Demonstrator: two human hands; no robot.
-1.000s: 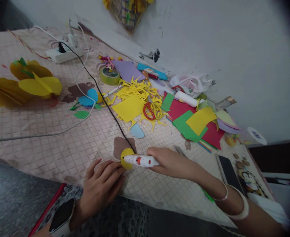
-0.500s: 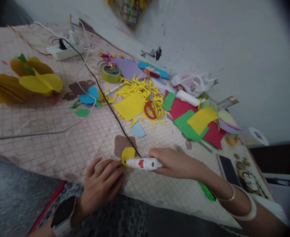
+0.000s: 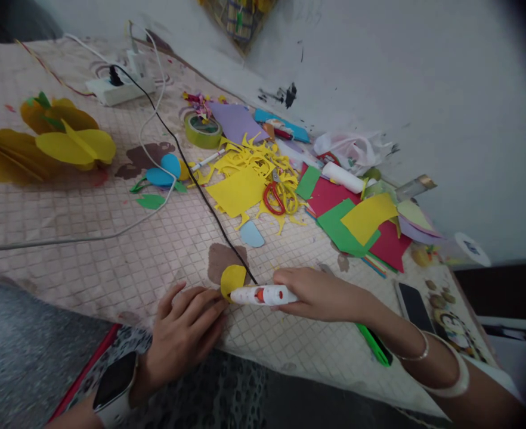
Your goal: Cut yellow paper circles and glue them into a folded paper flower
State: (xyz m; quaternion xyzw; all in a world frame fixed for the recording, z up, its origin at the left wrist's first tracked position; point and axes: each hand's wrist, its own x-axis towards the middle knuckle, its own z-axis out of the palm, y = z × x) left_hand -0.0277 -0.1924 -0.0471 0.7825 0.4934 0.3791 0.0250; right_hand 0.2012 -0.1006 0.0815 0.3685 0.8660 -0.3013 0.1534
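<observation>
A white hot glue gun with an orange part is gripped in my right hand, and its nozzle points left. The nozzle tip lies at the lower edge of a small rounded yellow paper piece. On the left side of that piece, my left hand rests low with its fingers stretched out and the fingertips at the paper's edge. Whether the thumb or fingers pinch the paper is hard to see. A black cord runs from the glue gun back towards the power strip.
Behind lie yellow paper scraps, scissors, a tape roll and coloured sheets. Folded yellow paper shapes stand left, near a white power strip. A phone and a green-handled cutter lie right.
The view has shifted very slightly. The glue gun's nozzle sits a touch further right against the yellow piece; both hands otherwise keep their places.
</observation>
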